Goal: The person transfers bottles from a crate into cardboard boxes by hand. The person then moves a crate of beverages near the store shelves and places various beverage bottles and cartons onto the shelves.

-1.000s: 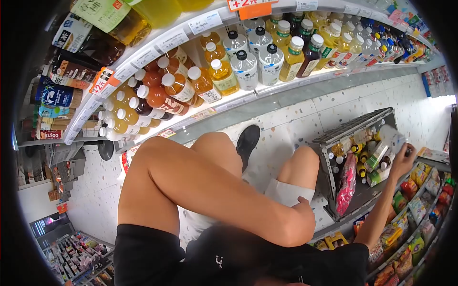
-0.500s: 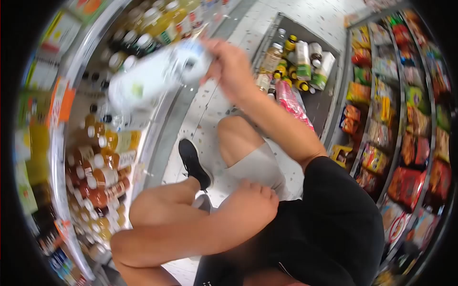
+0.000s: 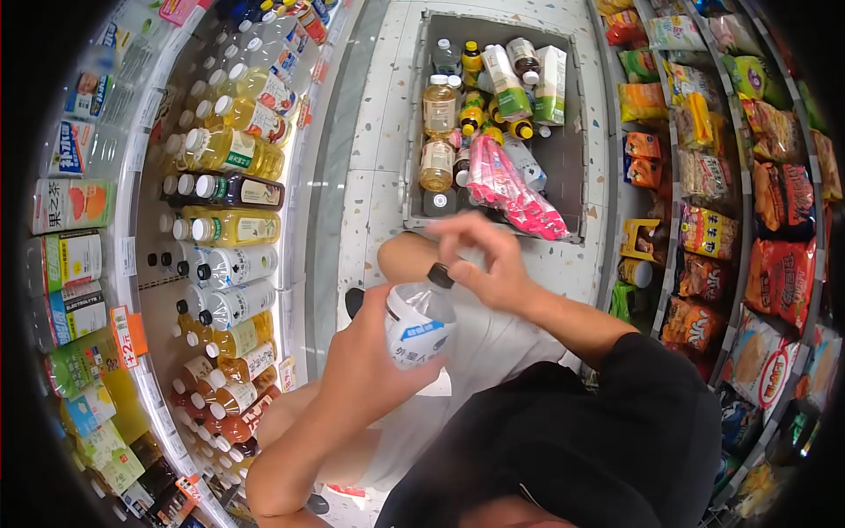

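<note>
Left hand (image 3: pixel 359 352) wraps bottle (image 3: pixel 417 333), axis slanting, cap (image 3: pixel 441 275) toward crate (image 3: pixel 560 167); right hand (image 3: pixel 495 267) loosely spread.

"外星人" reads on the clear plastic bottle with a white-and-blue label (image 3: pixel 417 330). On the left shelves, "果之茶" marks a pale-green bottle label (image 3: pixel 74 204), "补水" a white-and-blue label (image 3: pixel 72 148), "ELECTROLYTE" a black-and-white label (image 3: pixel 77 308), and "+2元" an orange-and-white price tag (image 3: pixel 129 337).

The clear bottle (image 3: pixel 427 304) has a black cap (image 3: pixel 441 275) and a blue-and-white label (image 3: pixel 412 341). At twelve o'clock, a hot-pink packet (image 3: pixel 515 189) brightens a grey crate (image 3: pixel 561 167), against white floor (image 3: pixel 374 150) speckled tan and grey.
</note>
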The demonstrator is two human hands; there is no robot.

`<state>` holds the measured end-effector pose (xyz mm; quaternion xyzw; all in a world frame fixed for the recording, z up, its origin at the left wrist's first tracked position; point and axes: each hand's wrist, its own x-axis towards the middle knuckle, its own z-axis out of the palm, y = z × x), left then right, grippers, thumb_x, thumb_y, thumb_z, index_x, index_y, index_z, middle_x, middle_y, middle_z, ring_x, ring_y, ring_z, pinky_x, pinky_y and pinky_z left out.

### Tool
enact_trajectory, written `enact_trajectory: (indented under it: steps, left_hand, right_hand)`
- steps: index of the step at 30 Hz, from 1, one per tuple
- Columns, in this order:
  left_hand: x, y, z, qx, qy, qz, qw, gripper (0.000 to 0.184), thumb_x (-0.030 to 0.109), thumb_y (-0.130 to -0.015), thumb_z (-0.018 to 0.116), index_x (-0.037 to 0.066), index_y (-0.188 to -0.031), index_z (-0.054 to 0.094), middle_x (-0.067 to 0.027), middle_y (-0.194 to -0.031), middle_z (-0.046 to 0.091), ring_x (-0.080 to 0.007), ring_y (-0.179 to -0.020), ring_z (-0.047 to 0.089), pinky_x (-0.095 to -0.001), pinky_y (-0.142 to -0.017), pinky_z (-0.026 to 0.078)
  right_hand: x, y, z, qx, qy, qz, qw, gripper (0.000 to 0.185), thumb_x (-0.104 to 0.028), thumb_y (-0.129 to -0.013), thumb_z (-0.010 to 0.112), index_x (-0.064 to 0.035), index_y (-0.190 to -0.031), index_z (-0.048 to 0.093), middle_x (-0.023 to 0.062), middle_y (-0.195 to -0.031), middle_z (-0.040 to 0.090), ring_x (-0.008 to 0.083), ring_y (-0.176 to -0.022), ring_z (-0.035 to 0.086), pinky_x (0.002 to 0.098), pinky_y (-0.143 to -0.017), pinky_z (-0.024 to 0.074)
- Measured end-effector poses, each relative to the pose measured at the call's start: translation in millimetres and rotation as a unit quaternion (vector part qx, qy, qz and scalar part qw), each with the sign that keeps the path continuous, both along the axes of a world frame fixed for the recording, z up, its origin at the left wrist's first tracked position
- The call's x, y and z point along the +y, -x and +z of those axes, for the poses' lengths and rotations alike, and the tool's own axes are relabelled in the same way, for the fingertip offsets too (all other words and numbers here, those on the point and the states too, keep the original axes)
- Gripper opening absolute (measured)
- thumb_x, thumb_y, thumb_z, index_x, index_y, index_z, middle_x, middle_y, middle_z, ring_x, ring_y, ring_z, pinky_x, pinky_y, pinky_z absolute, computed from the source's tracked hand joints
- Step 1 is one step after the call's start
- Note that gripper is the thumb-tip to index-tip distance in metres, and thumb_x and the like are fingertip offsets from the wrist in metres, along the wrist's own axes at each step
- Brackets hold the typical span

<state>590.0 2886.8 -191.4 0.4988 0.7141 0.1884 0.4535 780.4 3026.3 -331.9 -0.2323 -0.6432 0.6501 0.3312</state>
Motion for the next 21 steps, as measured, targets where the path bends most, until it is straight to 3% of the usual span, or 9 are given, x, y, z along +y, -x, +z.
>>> enact_trajectory:
  steps: [1, 3, 4, 6, 9, 10, 14, 17, 21]
  left_hand:
    - [-1.2, -3.5, 0.2, 0.001, 0.0, -0.002, 1.0, 0.094, 0.029, -0.076, 0.095, 0.0, -0.151, 0.045, -0.0261, -0.12, 0.074, -0.045, -0.105, 0.077, -0.0495, -0.089, 0.062]
    - [-0.1, -7.1, 0.3, 0.058, 0.0, -0.026, 0.998, 0.089, 0.027, -0.072, 0.097, 0.002, -0.143, 0.05, -0.0251, -0.119, 0.075, -0.0428, -0.107, 0.077, -0.0469, -0.09, 0.061]
    - [-0.1, -8.5, 3.9, 0.062, -0.002, -0.029, 0.998, 0.089, 0.027, -0.072, 0.097, 0.002, -0.143, 0.05, -0.0251, -0.119, 0.075, -0.0428, -0.107, 0.077, -0.0469, -0.09, 0.061]
    - [0.1, -12.6, 10.8, 0.041, -0.01, -0.052, 0.998, 0.086, 0.029, -0.077, 0.093, 0.0, -0.145, 0.049, -0.026, -0.123, 0.071, -0.0458, -0.106, 0.075, -0.0508, -0.088, 0.061]
    - [-5.5, -20.7, 10.2, 0.045, -0.038, -0.091, 0.994, 0.087, 0.031, -0.078, 0.092, -0.001, -0.146, 0.048, -0.0268, -0.128, 0.068, -0.0463, -0.111, 0.073, -0.0523, -0.091, 0.06]
    - [-6.5, -23.7, 10.2, 0.047, -0.037, -0.085, 0.995, 0.087, 0.031, -0.078, 0.092, -0.001, -0.146, 0.048, -0.0268, -0.128, 0.068, -0.0463, -0.111, 0.073, -0.0523, -0.091, 0.06]
    - [-11.7, -38.2, 6.7, 0.029, -0.018, -0.114, 0.993, 0.085, 0.034, -0.08, 0.089, -0.001, -0.146, 0.048, -0.0276, -0.129, 0.067, -0.0482, -0.112, 0.071, -0.0537, -0.093, 0.058]
    - [-16.8, -43.9, 1.2, 0.027, -0.024, -0.128, 0.991, 0.084, 0.031, -0.077, 0.091, 0.002, -0.144, 0.05, -0.0234, -0.126, 0.069, -0.0465, -0.108, 0.073, -0.051, -0.091, 0.06]
    - [-20.0, -50.9, -5.4, 0.038, -0.032, -0.167, 0.985, 0.083, 0.03, -0.078, 0.09, -0.001, -0.144, 0.05, -0.0249, -0.127, 0.067, -0.0469, -0.109, 0.071, -0.0516, -0.091, 0.06]
  right_hand:
    - [24.1, -2.5, -11.8, -0.046, -0.294, -0.114, 0.948, 0.061, -0.034, -0.089, 0.089, 0.0007, -0.134, 0.068, 0.015, -0.122, 0.071, 0.0271, -0.101, 0.067, 0.0398, -0.092, 0.0551]
    - [47.8, -20.2, -26.6, -0.22, -0.407, -0.209, 0.861, 0.078, -0.036, -0.076, 0.098, -0.0007, -0.138, 0.065, 0.0189, -0.138, 0.065, 0.0381, -0.124, 0.064, 0.047, -0.1, 0.0541]
    - [55.0, -31.1, -40.6, -0.218, -0.408, -0.213, 0.861, 0.078, -0.036, -0.076, 0.098, -0.0007, -0.138, 0.065, 0.0189, -0.138, 0.065, 0.0381, -0.124, 0.064, 0.047, -0.1, 0.0541]
    - [67.1, -52.0, -69.7, -0.398, -0.447, -0.275, 0.753, 0.073, -0.03, -0.08, 0.093, -0.0019, -0.14, 0.065, 0.0207, -0.13, 0.071, 0.0383, -0.112, 0.072, 0.048, -0.093, 0.0581]
    - [94.6, -83.2, -104.2, -0.518, -0.284, -0.15, 0.793, 0.06, -0.023, -0.084, 0.085, -0.0072, -0.14, 0.068, 0.0214, -0.113, 0.076, 0.0374, -0.092, 0.077, 0.049, -0.082, 0.0612]
    - [105.1, -90.8, -99.9, -0.471, -0.318, -0.154, 0.808, 0.045, -0.015, -0.09, 0.074, -0.0093, -0.134, 0.072, 0.0218, -0.095, 0.078, 0.0376, -0.077, 0.077, 0.0517, -0.075, 0.0617]
    - [168.4, -119.7, -93.7, -0.44, -0.228, -0.205, 0.844, 0.023, -0.022, -0.099, 0.074, -0.0054, -0.115, 0.079, 0.0214, -0.075, 0.075, 0.0309, -0.074, 0.079, 0.0449, -0.069, 0.0586]
    - [203.3, -125.1, -66.4, -0.353, -0.281, -0.242, 0.859, 0.029, -0.028, -0.094, 0.076, 0.0009, -0.097, 0.078, 0.0269, -0.076, 0.071, 0.0459, -0.075, 0.072, 0.0535, -0.07, 0.0544]
    - [274.9, -100.7, -12.3, -0.415, -0.289, -0.21, 0.837, 0.041, -0.038, -0.096, 0.073, 0.0031, -0.093, 0.078, 0.0299, -0.078, 0.071, 0.0467, -0.075, 0.072, 0.0543, -0.071, 0.0542]
